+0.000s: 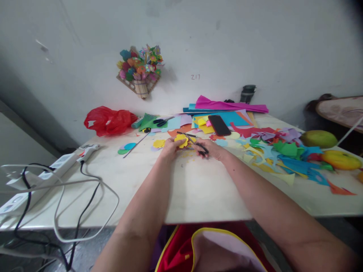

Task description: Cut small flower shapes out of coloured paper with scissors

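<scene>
My left hand pinches a yellow flower-shaped paper piece above the white table. My right hand is closed around the black handles of a pair of scissors, whose blades reach toward the yellow piece. Tiny yellow paper scraps lie on the table just under both hands. Another yellow cut-out rests to the left of my left hand.
Coloured paper sheets and scraps cover the right and back of the table, with a black phone, a second pair of scissors, a red plastic bag, a power strip with cables and yellow-green fruit. A paper-flower decoration hangs on the wall.
</scene>
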`<act>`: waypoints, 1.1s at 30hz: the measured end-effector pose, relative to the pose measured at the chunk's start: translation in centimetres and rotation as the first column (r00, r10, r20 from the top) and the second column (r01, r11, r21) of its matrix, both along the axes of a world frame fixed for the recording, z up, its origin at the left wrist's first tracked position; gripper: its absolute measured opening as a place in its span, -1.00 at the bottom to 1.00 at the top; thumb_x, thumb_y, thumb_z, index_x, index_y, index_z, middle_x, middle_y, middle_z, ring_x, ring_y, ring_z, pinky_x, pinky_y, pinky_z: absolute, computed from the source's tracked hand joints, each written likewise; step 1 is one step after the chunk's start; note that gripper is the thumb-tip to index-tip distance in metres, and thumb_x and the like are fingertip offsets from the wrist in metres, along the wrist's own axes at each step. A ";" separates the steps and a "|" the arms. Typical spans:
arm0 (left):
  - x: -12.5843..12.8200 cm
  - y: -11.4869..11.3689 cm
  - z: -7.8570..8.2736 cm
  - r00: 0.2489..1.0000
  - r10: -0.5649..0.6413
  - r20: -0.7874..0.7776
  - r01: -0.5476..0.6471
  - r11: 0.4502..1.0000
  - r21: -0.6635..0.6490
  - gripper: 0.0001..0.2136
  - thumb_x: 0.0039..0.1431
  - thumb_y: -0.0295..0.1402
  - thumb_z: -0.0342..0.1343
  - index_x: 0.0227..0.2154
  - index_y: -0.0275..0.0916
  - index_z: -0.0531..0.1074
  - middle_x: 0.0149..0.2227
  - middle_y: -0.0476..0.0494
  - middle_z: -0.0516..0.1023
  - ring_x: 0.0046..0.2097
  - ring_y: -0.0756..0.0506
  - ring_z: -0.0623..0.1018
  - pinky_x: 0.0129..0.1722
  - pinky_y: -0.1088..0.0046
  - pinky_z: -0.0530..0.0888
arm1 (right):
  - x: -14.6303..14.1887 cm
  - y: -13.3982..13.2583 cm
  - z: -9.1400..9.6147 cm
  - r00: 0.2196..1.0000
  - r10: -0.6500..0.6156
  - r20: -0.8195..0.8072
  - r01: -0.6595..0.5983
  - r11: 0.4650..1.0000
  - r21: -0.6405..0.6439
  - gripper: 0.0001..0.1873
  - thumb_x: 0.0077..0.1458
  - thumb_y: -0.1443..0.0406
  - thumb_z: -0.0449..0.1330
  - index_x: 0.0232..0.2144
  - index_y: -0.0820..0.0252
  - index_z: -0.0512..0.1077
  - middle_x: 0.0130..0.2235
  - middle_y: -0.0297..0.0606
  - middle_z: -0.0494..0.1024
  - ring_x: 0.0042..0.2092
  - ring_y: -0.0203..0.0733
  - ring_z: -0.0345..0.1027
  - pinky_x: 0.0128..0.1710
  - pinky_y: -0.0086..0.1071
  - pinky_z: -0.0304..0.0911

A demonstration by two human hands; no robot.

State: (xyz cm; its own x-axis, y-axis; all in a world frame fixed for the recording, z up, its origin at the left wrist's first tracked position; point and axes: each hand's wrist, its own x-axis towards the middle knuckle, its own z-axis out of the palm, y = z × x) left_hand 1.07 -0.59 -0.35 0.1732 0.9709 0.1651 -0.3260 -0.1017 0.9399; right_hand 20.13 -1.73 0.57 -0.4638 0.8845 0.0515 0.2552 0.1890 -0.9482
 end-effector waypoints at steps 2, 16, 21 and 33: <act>0.1 0.0 0.0 1.000 0.006 -0.005 -0.006 1.000 -0.002 -0.65 -0.30 -0.26 0.40 -0.43 -0.39 0.54 -0.46 -0.23 0.59 -0.39 -0.14 0.58 -0.37 0.41 0.46 | -0.1 0.0 0.0 1.000 -0.001 0.008 0.001 1.000 0.004 -0.66 -0.03 0.08 0.28 -0.50 0.22 0.32 -0.59 -0.40 0.43 -0.67 -0.45 0.24 -0.78 -0.59 -0.05; 0.0 0.2 -0.3 1.000 -0.002 -0.011 0.003 1.000 0.011 -0.70 -0.26 -0.28 0.37 -0.44 -0.38 0.56 -0.44 -0.24 0.60 -0.37 -0.13 0.59 -0.36 0.41 0.47 | -0.2 0.0 0.0 1.000 -0.014 0.017 0.014 1.000 -0.008 -0.68 -0.02 0.11 0.27 -0.51 0.21 0.29 -0.60 -0.42 0.40 -0.68 -0.46 0.22 -0.78 -0.59 -0.07; 0.0 0.3 -0.4 1.000 0.007 -0.018 -0.007 1.000 0.006 -0.69 -0.27 -0.27 0.37 -0.44 -0.37 0.55 -0.41 -0.25 0.61 -0.35 -0.15 0.59 -0.31 0.36 0.49 | -0.3 0.0 0.0 1.000 -0.018 0.010 0.018 0.999 -0.030 -0.69 -0.03 0.11 0.28 -0.49 0.21 0.31 -0.62 -0.43 0.39 -0.69 -0.46 0.20 -0.79 -0.59 -0.10; 0.0 0.2 -0.3 1.000 0.021 0.005 -0.021 1.000 -0.017 -0.69 -0.30 -0.29 0.39 -0.45 -0.38 0.54 -0.41 -0.27 0.61 -0.33 -0.18 0.60 -0.29 0.34 0.49 | -0.5 -0.1 0.0 0.999 -0.036 -0.015 0.036 0.999 -0.039 -0.70 -0.03 0.13 0.28 -0.49 0.22 0.31 -0.65 -0.44 0.35 -0.71 -0.46 0.15 -0.79 -0.58 -0.10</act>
State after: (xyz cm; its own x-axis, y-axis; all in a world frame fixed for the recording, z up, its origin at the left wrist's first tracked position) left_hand 1.07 -0.39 -0.61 0.1523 0.9770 0.1495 -0.3286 -0.0926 0.9399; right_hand 19.67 -1.83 0.53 -0.4310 0.9021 0.0241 0.2460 0.1431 -0.9586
